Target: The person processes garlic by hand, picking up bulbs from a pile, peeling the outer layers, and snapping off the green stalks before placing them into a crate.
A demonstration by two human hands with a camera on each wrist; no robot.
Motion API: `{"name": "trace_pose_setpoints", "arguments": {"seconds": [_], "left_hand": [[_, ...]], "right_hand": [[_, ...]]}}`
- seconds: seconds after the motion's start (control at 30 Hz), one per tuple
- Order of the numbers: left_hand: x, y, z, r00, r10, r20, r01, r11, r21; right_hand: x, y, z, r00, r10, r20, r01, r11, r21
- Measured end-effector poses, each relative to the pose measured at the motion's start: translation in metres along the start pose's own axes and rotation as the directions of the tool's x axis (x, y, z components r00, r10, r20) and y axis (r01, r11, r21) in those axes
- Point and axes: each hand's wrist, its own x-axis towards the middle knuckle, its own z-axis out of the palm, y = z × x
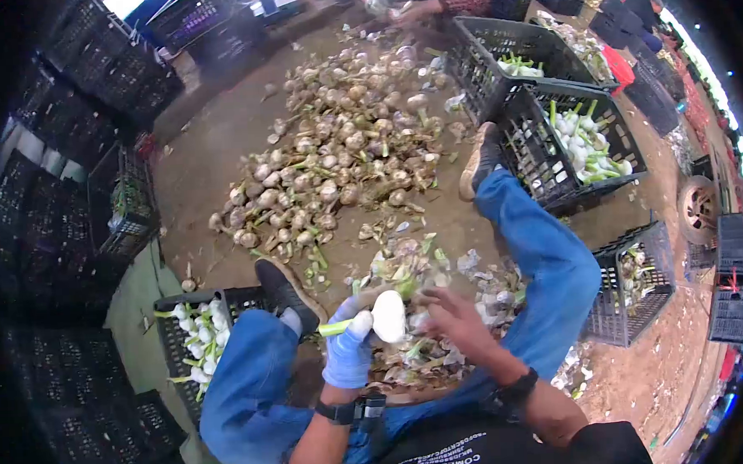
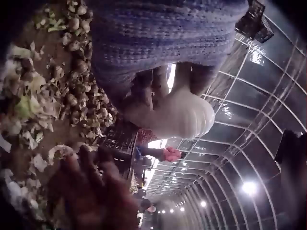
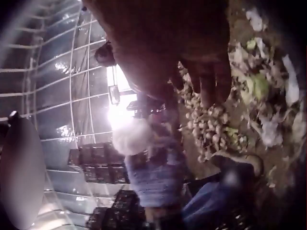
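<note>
My left hand (image 1: 349, 349), in a pale blue knit glove, grips a white garlic bulb (image 1: 388, 317) by its green stem (image 1: 336, 327). The stem points left and the bulb faces right. In the left wrist view the smooth bulb (image 2: 184, 115) shows below the gloved fingers. My bare right hand (image 1: 458, 323) is just right of the bulb, its fingers loosely spread with nothing seen in them. Its fingers (image 3: 206, 86) hang apart in the right wrist view. Under both hands lies a heap of loose skins and trimmings (image 1: 418, 358).
A large pile of unpeeled garlic (image 1: 335, 159) covers the ground ahead. Black crates with white bulbs stand at the right (image 1: 552, 187) and left (image 1: 178, 356); another crate (image 1: 620, 316) stands beside my right knee. Someone's hand (image 1: 416, 13) works at the far side.
</note>
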Motion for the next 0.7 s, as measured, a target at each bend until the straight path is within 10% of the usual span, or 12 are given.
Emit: {"name": "trace_pose_setpoints", "arguments": {"seconds": [0.03,0.07,0.1,0.13,0.23,0.3,0.37,0.43,0.57,0.63,0.7], "left_hand": [[-0.001,-0.001,-0.001,1.000,-0.008,0.025,0.008,1.000,-0.014],[-0.002,-0.004,-0.002,1.000,0.027,0.006,-0.027,0.920,0.390],[0.000,-0.011,0.002,0.997,0.081,0.015,-0.066,0.686,0.725],[0.004,-0.015,0.014,0.988,0.123,0.096,-0.149,0.570,0.808],[-0.001,-0.025,0.011,0.971,0.169,0.171,-0.235,0.517,0.823],[-0.004,-0.010,0.016,0.986,0.133,0.105,-0.160,0.530,0.833],[-0.005,0.002,0.012,0.991,-0.134,0.018,0.084,0.714,0.695],[-0.003,-0.006,0.002,0.996,-0.088,0.026,0.049,0.752,0.658],[0.000,-0.005,0.007,0.986,-0.161,-0.047,0.164,0.864,0.476],[0.003,0.004,0.008,0.983,-0.173,-0.060,0.182,0.876,0.447],[0.006,0.002,0.001,0.988,-0.140,-0.065,0.155,0.865,0.477]], "right_hand": [[-0.004,-0.006,0.011,1.000,0.023,0.015,-0.025,0.991,0.135],[0.012,0.009,0.012,0.985,0.169,0.027,-0.170,0.985,0.013],[0.004,0.001,0.021,0.998,-0.028,0.064,0.023,0.996,0.085],[0.008,0.002,0.018,0.996,0.041,0.076,-0.049,0.993,0.107],[0.020,-0.035,-0.012,0.991,0.132,0.026,-0.135,0.964,0.229],[0.036,-0.058,-0.060,0.978,0.010,-0.210,0.078,0.911,0.406],[0.058,-0.101,-0.127,0.956,-0.228,-0.185,0.288,0.603,0.744],[0.077,-0.139,-0.145,0.850,-0.215,-0.481,0.496,0.637,0.591],[0.168,-0.082,-0.110,0.952,-0.168,-0.257,0.128,0.978,-0.165],[0.208,-0.045,-0.049,0.990,-0.110,-0.089,0.047,0.848,-0.527],[0.274,0.019,-0.019,0.814,-0.513,0.270,0.442,0.248,-0.862]]}}
